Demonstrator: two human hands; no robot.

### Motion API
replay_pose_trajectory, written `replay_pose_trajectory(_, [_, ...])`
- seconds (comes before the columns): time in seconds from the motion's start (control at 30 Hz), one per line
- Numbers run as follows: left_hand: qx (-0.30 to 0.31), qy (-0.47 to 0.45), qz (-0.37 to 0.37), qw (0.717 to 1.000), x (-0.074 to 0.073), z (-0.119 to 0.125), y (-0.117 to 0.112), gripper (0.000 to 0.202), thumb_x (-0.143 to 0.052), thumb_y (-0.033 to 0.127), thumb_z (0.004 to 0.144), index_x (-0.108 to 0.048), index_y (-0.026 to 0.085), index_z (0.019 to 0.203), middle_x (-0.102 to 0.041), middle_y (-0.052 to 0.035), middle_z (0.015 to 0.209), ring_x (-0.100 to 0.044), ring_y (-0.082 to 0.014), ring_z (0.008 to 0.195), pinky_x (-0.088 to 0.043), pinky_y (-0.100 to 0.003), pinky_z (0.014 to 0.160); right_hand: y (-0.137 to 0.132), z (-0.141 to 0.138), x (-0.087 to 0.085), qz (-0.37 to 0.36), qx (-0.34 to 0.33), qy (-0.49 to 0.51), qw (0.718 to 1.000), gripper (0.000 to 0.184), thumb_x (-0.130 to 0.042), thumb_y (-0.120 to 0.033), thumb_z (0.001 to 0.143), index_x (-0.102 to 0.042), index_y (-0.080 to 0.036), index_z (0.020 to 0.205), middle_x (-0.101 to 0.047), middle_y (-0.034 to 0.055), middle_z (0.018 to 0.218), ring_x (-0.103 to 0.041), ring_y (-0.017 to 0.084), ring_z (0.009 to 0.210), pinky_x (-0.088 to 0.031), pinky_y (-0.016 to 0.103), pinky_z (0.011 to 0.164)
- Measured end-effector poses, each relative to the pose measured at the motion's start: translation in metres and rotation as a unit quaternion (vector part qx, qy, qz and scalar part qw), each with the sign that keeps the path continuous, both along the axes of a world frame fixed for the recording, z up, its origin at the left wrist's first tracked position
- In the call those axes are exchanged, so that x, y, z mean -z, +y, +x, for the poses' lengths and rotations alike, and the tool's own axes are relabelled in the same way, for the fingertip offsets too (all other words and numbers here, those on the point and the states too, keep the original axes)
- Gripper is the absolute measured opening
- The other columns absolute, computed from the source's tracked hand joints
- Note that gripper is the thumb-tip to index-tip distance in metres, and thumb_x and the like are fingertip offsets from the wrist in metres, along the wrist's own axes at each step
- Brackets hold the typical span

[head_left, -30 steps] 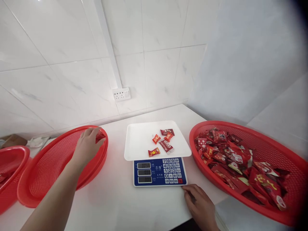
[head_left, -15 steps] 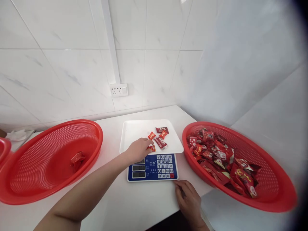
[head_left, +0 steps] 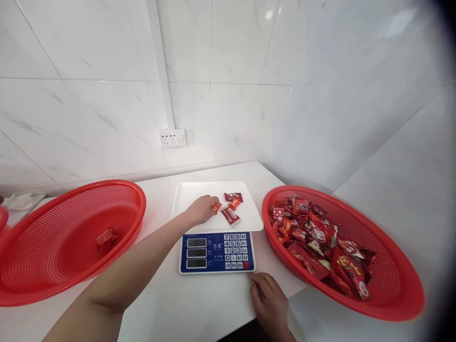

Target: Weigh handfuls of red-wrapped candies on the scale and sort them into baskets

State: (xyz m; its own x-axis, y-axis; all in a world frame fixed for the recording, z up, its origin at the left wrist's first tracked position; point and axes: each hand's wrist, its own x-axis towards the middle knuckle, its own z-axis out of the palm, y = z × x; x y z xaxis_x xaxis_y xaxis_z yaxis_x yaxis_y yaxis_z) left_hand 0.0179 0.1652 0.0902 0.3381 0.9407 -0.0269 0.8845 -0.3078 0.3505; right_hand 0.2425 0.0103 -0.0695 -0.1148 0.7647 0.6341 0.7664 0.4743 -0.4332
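My left hand [head_left: 203, 210] reaches over the white weighing pan [head_left: 188, 192], its fingers pinched on a small red wrapped candy [head_left: 215, 208]. Just right of the fingertips lie a dark red candy [head_left: 231, 216] with dotted ends, an orange-red candy [head_left: 234, 204] and another dark red candy [head_left: 233, 196]. Below the pan is the scale's blue panel [head_left: 217, 266] with keys and three displays. My right hand [head_left: 270, 304] rests on the table with curled fingers, the index fingertip by the scale's lower right corner; nothing shows in it.
On the right stands a red perforated basket [head_left: 395, 285] heaped with red-wrapped candies [head_left: 320, 237]. A second red basket [head_left: 71, 209] on the left has a few red packets [head_left: 107, 241] inside. A wall socket [head_left: 173, 138] sits on the tiled wall behind the white table [head_left: 167, 304].
My left fingers have closed on the red candy and drawn slightly back. A red and yellow candy under them has gone from sight. My right hand stays by the scale; the view has shifted slightly.
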Motion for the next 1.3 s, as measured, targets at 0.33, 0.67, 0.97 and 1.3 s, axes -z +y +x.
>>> replay_pose_trajectory(0.33, [-0.234,0.034,0.114,0.965,-0.048,-0.101,-0.057,0.030,-0.032,0.022,0.085,-0.055,0.017,0.104,-0.056,-0.0106,0.111,-0.056,-0.0276,0.093,-0.048,-0.039,0.071,-0.001,0.000,-0.002,0.011,0.001,0.005,1.000,0.019,-0.044,-0.016,0.083,-0.062,-0.020,0.085,-0.063,0.0043,0.073,-0.060,0.016,0.067,-0.049,0.028,0.059])
replay_pose_trajectory(0.67, [-0.087,0.018,0.108,0.990,-0.016,-0.045,-0.046,0.034,-0.042,0.037,0.087,-0.053,0.021,0.115,-0.058,-0.0050,0.118,-0.049,-0.0212,0.112,-0.042,-0.034,0.093,0.000,0.000,-0.001,0.007,-0.010,0.002,1.000,0.018,-0.043,-0.016,0.083,-0.061,-0.020,0.085,-0.063,0.0038,0.073,-0.060,0.016,0.066,-0.050,0.028,0.059])
replay_pose_trajectory(0.97, [0.007,0.022,0.096,0.995,0.010,0.008,-0.008,0.035,-0.044,0.007,0.078,-0.061,0.021,0.105,-0.063,-0.0027,0.111,-0.058,-0.0188,0.099,-0.048,-0.028,0.084,-0.003,0.000,-0.002,0.011,-0.013,0.009,1.000,0.019,-0.043,-0.014,0.083,-0.061,-0.019,0.086,-0.062,0.0038,0.072,-0.059,0.016,0.066,-0.049,0.027,0.057])
replay_pose_trajectory(1.3, [-0.279,0.101,0.273,0.915,-0.050,-0.100,-0.083,0.035,-0.038,0.019,0.083,-0.056,0.013,0.112,-0.061,-0.0150,0.109,-0.048,-0.0360,0.106,-0.040,-0.055,0.086,-0.002,0.002,0.004,0.022,-0.021,0.007,1.000,0.018,-0.044,-0.014,0.082,-0.060,-0.020,0.088,-0.061,0.0036,0.072,-0.059,0.016,0.065,-0.048,0.027,0.057])
